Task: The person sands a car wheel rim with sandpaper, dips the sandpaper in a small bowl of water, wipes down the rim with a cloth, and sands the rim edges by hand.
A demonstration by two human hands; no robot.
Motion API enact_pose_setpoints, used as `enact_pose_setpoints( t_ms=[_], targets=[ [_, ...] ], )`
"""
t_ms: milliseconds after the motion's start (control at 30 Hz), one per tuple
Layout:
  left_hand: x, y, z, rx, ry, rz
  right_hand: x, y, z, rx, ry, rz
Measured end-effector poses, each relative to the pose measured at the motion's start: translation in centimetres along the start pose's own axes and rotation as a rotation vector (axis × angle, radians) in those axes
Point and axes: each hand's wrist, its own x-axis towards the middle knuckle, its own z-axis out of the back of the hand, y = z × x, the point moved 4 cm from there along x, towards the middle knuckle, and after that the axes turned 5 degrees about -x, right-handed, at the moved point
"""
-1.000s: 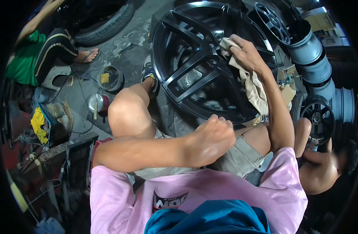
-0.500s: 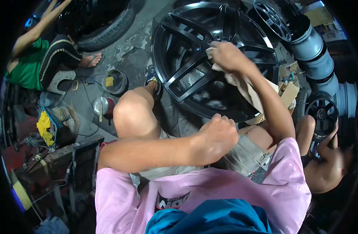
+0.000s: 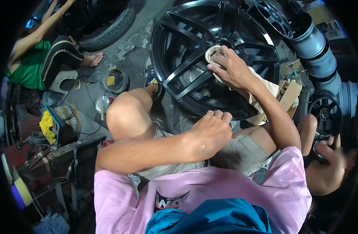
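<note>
A large glossy black wheel rim (image 3: 185,85) with several spokes lies before my knees. My right hand (image 3: 234,71) is over its hub area, fingers and thumb closed round a folded cream cloth (image 3: 214,54). The cloth's loose end hangs under my forearm, across the rim's right side. My left hand (image 3: 210,134) is closed in front of my lap, knuckles up, close to the rim's near edge. Its fingers curl downward out of sight, so I cannot tell whether it grips anything.
On the left, a person in a green shirt (image 3: 28,66) sits by a tire (image 3: 110,35). A bucket (image 3: 120,80) and an open can (image 3: 103,104) stand near my knee. Grey rims (image 3: 317,58) are stacked at right, where another person handles a black rim (image 3: 324,113).
My right hand has turned and opened a little round the cloth, which now shows as a folded loop near the hub. My left hand has shifted slightly left, its knuckles less tightly bunched.
</note>
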Motion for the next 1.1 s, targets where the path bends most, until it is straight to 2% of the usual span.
enact_pose_setpoints(
  t_ms=[100,133,233,333,400,467,567,667,733,800,867,900,967,1000,1033,1067,1100],
  targets=[
    [0.2,1.4,-1.6,0.04,0.17,0.148,-1.9,-1.3,0.7,-0.108,-0.082,-0.079],
    [0.1,1.6,-2.2,0.041,0.177,0.144,-2.6,-1.7,0.9,-0.107,-0.084,-0.086],
    [-0.2,2.5,-4.0,0.158,0.112,0.151,-4.9,-3.0,2.3,-0.436,-0.22,-0.051],
    [-0.2,3.3,-4.8,0.241,0.058,0.14,-7.2,-7.0,3.1,-0.357,-0.306,-0.309],
    [0.4,3.9,-5.7,0.31,0.056,0.147,-8.2,-9.5,3.1,-0.465,-0.271,-0.43],
    [1.0,4.2,-6.3,0.42,0.095,0.175,-9.1,-10.2,3.3,-0.362,-0.315,-0.392],
    [2.3,4.0,-6.7,0.342,0.102,0.152,-8.2,-7.5,3.9,-0.119,-0.128,-0.583],
    [2.9,3.4,-6.8,0.225,0.075,0.079,-6.7,-3.9,4.3,0.409,-0.018,-0.358],
    [3.3,2.4,-5.9,0.202,0.097,0.065,-4.8,-1.5,6.8,0.525,-0.393,-0.155],
    [3.4,1.9,-5.1,0.035,0.093,0.059,-4.0,-1.6,12.2,0.652,-0.574,-0.321],
    [3.3,1.6,-4.2,0.063,0.075,0.034,-2.6,1.5,18.8,0.761,-1.045,0.174],
    [3.2,1.5,-3.6,-0.012,0.075,0.019,-2.6,1.1,20.3,0.805,-1.133,0.213],
    [3.4,1.2,-1.9,-0.069,0.087,-0.001,-3.3,2.2,20.7,0.928,-1.071,0.428],
    [3.5,1.3,-1.3,-0.133,0.181,0.08,-2.6,1.3,19.7,0.919,-1.168,0.412],
    [3.5,1.5,-1.2,-0.197,0.28,0.158,-2.3,-0.8,18.4,0.323,-1.338,-0.02],
    [3.2,1.5,-1.0,-0.185,0.305,0.142,-1.5,-1.3,16.9,0.037,-1.283,-0.02],
    [2.5,1.6,-0.6,-0.197,0.249,0.157,-1.2,-3.6,13.1,0.091,-1.021,-0.149]
  ],
)
